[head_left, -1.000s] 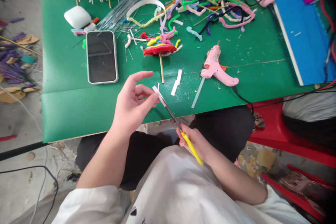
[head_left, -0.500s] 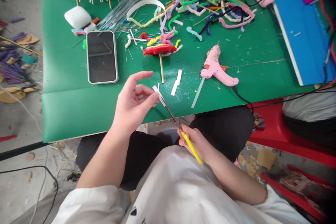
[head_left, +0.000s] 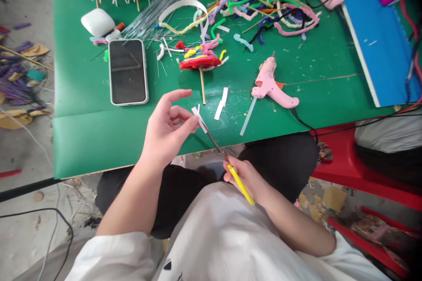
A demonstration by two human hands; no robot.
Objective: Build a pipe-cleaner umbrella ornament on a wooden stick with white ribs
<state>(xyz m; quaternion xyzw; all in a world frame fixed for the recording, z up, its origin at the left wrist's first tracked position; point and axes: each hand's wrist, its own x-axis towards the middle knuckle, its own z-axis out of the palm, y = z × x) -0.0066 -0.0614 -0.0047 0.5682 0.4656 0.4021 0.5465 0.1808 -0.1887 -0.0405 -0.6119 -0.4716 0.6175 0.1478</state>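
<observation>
My left hand (head_left: 169, 127) pinches a small white paper strip (head_left: 197, 113) between thumb and fingers, over the near edge of the green table. My right hand (head_left: 245, 178) is closed round the yellow handles of a pair of scissors (head_left: 240, 183). Their blades point up and left, lying along the strip close to my left thumb. Just beyond lie a few cut white strips (head_left: 221, 104). A little umbrella shape of coiled red, yellow and blue pipe cleaner (head_left: 200, 59) on a wooden stick lies behind them.
A pink glue gun (head_left: 275, 90) with a cord rests to the right. On the left are a phone (head_left: 128, 72) and a white case (head_left: 97, 22). Loose pipe cleaners (head_left: 240, 4) and a bundle of thin wires (head_left: 154, 6) spread at the back. A blue board (head_left: 382, 39) lies far right.
</observation>
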